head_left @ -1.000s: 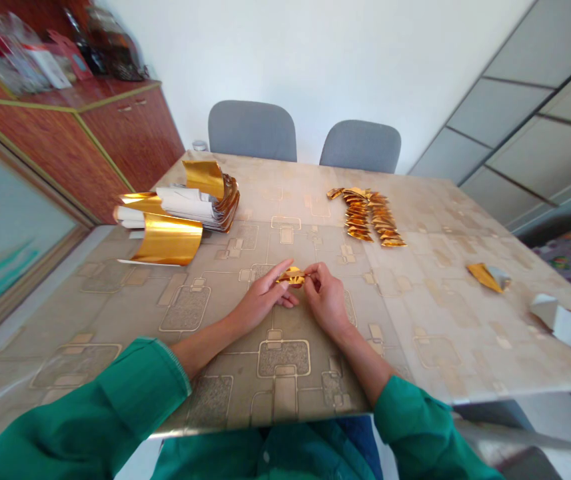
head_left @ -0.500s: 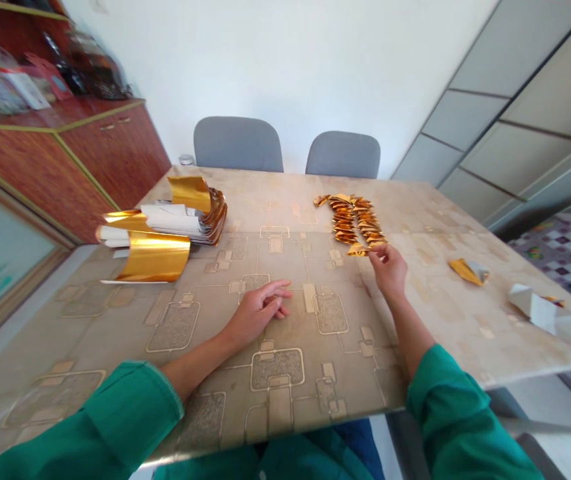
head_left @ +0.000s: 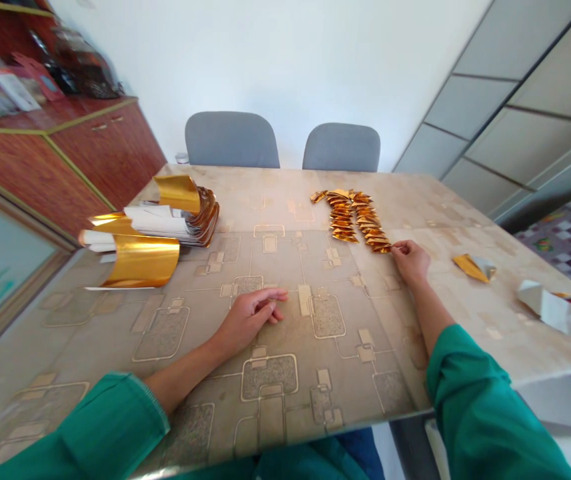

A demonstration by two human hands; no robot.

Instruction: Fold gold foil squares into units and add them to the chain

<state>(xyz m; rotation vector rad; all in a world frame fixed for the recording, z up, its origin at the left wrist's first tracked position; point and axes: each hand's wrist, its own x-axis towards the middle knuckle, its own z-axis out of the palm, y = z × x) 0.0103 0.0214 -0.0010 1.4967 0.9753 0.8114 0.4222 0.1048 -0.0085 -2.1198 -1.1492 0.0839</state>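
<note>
Folded gold foil-paper pieces stand in two rows, a left row (head_left: 342, 223) and a right row (head_left: 369, 223), joined at the far end by other folded pieces. At the near end of the right row, my right hand (head_left: 412, 262) pinches the edge of the last folded gold paper piece (head_left: 382, 247). My left hand (head_left: 251, 319) rests on the tabletop with nothing in it, its fingers loosely extended. Beyond it to the left lies a stack of gold and white paper sheets (head_left: 158, 227), some curled up, with a curled gold sheet (head_left: 145, 260) in front.
Toward the right of the patterned table (head_left: 315, 380) lie a gold-and-white folded paper (head_left: 474, 268) and a creased white paper (head_left: 545, 305). Two grey chairs (head_left: 232, 140) stand at the far edge by the wall. A wooden cabinet (head_left: 110, 147) borders the left.
My right hand has moved rightward. The folded gold piece that sat before the gap between the rows is now at the right row's near end. My left hand stays put on the table.
</note>
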